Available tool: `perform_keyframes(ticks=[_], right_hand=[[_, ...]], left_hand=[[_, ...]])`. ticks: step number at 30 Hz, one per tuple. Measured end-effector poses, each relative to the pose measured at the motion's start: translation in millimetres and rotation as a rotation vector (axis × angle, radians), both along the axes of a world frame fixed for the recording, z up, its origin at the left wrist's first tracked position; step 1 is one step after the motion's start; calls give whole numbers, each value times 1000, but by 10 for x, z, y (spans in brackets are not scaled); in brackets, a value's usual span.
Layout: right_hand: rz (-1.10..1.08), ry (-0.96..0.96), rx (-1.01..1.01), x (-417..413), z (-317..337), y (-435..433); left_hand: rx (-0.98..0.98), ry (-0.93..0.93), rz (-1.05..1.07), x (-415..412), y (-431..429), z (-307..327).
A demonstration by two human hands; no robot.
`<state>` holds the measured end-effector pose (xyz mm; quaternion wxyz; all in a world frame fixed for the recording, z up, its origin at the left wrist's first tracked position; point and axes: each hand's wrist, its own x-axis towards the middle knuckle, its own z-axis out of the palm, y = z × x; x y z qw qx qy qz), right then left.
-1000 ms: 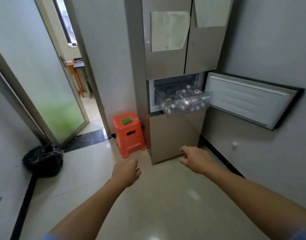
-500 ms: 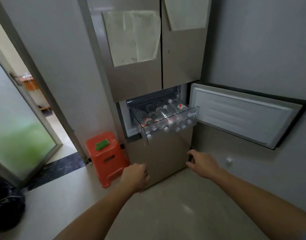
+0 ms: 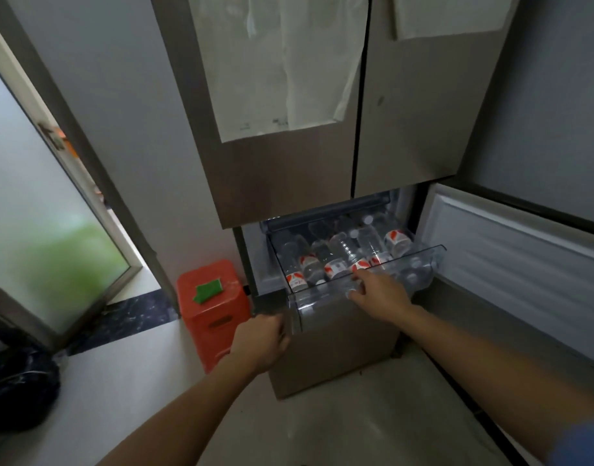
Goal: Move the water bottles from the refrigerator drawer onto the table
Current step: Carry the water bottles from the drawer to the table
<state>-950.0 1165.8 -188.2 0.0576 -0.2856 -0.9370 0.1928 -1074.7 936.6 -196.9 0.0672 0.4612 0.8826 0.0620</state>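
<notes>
The refrigerator [image 3: 288, 183] has its clear plastic drawer [image 3: 426, 260] pulled out. Several clear water bottles [image 3: 339, 257] with red-and-white labels lie side by side in it. My right hand [image 3: 379, 294] reaches up to the drawer's front wall, fingers spread, fingertips at the rim next to a bottle label, and grips nothing. My left hand [image 3: 260, 341] hangs lower, just under the drawer's left front corner, with loosely curled fingers and nothing in it. No table is in view.
The small freezer door [image 3: 517, 264] stands swung open to the right of the drawer. An orange plastic stool [image 3: 211, 311] with a green cloth sits left of the refrigerator. A black bag [image 3: 16, 391] lies on the floor by the frosted glass door [image 3: 36, 213].
I have come closer to the refrigerator. My right hand has risen from below the drawer to its front rim. My left hand has moved up toward the drawer's left corner.
</notes>
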Motion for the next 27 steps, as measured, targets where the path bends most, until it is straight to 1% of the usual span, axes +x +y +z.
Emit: perform_keyframes(ticks=[4, 8, 11, 13, 15, 17, 20, 21, 22, 27], right_hand=[[-3, -51, -16, -555, -25, 291], [-3, -187, -57, -1005, -159, 538], [6, -297, -152, -1264, -300, 649], [47, -375, -270, -1467, -448, 687], [83, -414, -468, -1679, -618, 701], [37, -432, -672, -1846, -743, 690], [-125, -434, -979, -1994, -822, 632], [-143, -439, -1059, -2046, -860, 620], [-155, -444, -1098, -2096, -906, 601], [-101, -461, -1076, -2248, -1079, 532]], left_hand=[[34, -37, 22, -374, 352, -101], [42, -81, 58, -613, 627, -248], [10, -111, 83, -684, 712, -373], [-2, -126, 119, -712, 747, -455], [2, -145, 169, -739, 795, -495], [28, -179, 221, -722, 825, -523], [62, -209, 334, -574, 849, -472], [61, -220, 377, -515, 859, -451], [64, -228, 417, -466, 873, -442], [53, -220, 568, -225, 921, -424]])
